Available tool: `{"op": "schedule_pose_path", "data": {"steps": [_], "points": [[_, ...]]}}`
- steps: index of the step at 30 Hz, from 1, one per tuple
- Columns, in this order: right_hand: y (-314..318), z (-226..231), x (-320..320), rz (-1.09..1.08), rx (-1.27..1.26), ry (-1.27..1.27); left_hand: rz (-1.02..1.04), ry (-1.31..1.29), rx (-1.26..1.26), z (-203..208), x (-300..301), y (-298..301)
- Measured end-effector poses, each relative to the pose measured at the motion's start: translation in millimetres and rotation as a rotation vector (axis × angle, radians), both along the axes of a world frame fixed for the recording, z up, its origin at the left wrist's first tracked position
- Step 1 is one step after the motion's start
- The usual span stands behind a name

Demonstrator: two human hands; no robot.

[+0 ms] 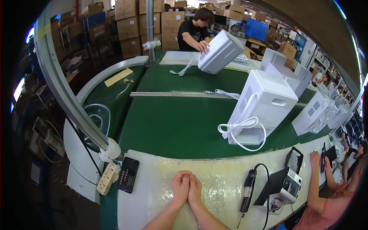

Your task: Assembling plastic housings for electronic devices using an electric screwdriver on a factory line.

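Note:
My left hand [180,186] and my right hand [195,188] rest side by side on the plastic-covered workbench [153,180], pressed against each other. Their fingers are curled closed, and no object shows in either hand. To the right of them lies a black electric screwdriver [248,188] with its cord, its bit toward me. A black phone [128,175] lies at the bench's left end. Beyond the bench, on the green conveyor belt [172,126], stands a white ribbed appliance [264,99] with a coiled white power cord [245,124] hanging on its near side.
Across the belt, a person in black [189,36] tilts another white appliance [220,51]. More white units [314,111] line the belt rightward. A white screw dispenser [287,188] and a screw box [294,160] stand right, near a co-worker's arm [314,182]. A metal post [65,88] and power strip [107,179] are left.

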State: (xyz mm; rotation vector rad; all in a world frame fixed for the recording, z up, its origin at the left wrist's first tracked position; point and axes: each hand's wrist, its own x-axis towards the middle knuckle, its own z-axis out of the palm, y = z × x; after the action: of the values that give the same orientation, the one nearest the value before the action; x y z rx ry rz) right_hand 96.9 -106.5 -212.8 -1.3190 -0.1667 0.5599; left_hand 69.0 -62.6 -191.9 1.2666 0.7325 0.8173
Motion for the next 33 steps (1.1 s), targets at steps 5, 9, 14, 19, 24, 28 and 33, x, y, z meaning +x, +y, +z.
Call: {"op": "schedule_pose_path", "data": {"steps": [5, 9, 14, 19, 24, 28, 33], "points": [[1, 5, -1, -0.002, 0.006, -0.026, -0.001, 0.021, -0.011, -8, -1, 0], [-2, 13, -1, 0.011, -0.012, -0.016, 0.025, 0.007, 0.012, 4, -1, -2], [2, 6, 2, -0.005, -0.009, -0.013, -0.003, 0.014, -0.034, -3, 1, 1], [1, 15, -1, -0.004, 0.008, -0.015, 0.004, -0.003, -0.019, -1, 0, 0], [0, -4, 1, 0.007, -0.018, -0.041, 0.006, 0.004, -0.024, -4, 1, -1], [0, 5, -2, 0.001, 0.01, -0.047, 0.015, 0.018, 0.013, -1, -1, -1], [1, 0, -2, -0.011, -0.009, -0.023, 0.013, 0.007, -0.018, -4, -1, 1]]}}
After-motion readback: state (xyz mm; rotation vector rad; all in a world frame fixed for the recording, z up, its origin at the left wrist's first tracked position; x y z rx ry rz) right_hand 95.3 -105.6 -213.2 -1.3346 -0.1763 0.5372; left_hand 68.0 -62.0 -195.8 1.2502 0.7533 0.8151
